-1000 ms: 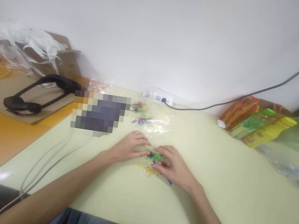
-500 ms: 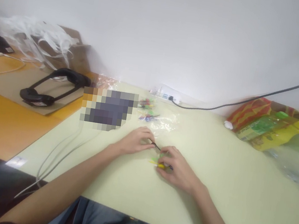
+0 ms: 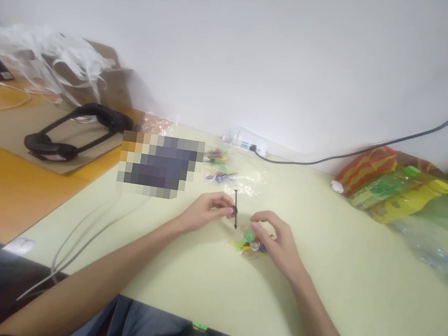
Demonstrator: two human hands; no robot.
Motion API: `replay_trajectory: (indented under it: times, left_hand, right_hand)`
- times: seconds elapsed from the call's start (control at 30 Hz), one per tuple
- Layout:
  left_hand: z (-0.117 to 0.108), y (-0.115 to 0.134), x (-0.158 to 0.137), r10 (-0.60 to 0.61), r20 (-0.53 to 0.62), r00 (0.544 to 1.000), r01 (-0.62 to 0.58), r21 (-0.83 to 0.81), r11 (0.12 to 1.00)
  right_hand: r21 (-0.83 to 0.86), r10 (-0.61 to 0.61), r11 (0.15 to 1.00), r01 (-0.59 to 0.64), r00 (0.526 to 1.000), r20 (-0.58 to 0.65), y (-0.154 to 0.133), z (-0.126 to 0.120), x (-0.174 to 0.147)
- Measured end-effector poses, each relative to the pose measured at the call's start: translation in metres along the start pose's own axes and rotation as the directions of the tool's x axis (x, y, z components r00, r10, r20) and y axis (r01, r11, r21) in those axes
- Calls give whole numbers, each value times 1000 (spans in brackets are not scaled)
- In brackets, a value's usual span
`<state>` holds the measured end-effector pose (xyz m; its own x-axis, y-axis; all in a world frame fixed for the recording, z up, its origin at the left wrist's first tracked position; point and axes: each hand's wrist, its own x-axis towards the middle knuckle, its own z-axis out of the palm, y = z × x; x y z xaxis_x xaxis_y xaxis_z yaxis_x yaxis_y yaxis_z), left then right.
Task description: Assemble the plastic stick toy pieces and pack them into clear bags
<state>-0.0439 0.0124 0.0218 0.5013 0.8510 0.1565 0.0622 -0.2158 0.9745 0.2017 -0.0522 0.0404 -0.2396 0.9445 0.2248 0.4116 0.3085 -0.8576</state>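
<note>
My left hand [image 3: 205, 211] pinches a thin black rod [image 3: 235, 221] near its middle, between thumb and fingertips. The rod stands nearly upright in view, with small arrow-like ends. My right hand [image 3: 280, 241] is to its right, fingers curved, with a small gap between thumb and index tips. Just below that thumb is a translucent green round piece [image 3: 249, 235]; whether they touch, I cannot tell. Beside it lie a small silvery round piece [image 3: 254, 246] and yellow, red and blue bits, partly hidden by my right hand.
Farther back lie colourful small parts [image 3: 223, 176] and clear plastic wrap [image 3: 249, 183]. A blurred-out dark object [image 3: 166, 162] is to the left, near grey cables [image 3: 87, 226] and a black frame-like device [image 3: 80, 132]. Bottles [image 3: 413, 196] lie at right; a power strip [image 3: 247, 140] sits by the wall.
The black rod has turned from slanting between both hands to nearly upright in my left hand. My right hand has moved apart from the rod and lifted off the coloured pieces, uncovering more.
</note>
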Motion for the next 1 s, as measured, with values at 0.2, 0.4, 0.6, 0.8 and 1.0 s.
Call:
replay_trajectory:
  times: [0.2,0.4,0.6,0.8,1.0]
  left_hand:
    - [10,2,-2,18,29,999,-15,-77,997]
    - [15,3,-4,61,42,997,-60,-12,998]
    - [18,4,-5,70,72,995,-69,-8,998]
    - [17,6,-4,142,93,986,-147,54,988]
    - [15,4,-4,173,90,981,-181,89,979]
  right_hand:
    - [2,31,1000,-31,999,-38,0,17,-1]
    - [11,34,999,-33,997,-68,0,25,0]
    - [323,160,938,-128,984,-73,1,22,4]
    - [653,139,732,-193,981,134,8,16,9]
    - [515,158,830,-212,976,148,4,16,6]
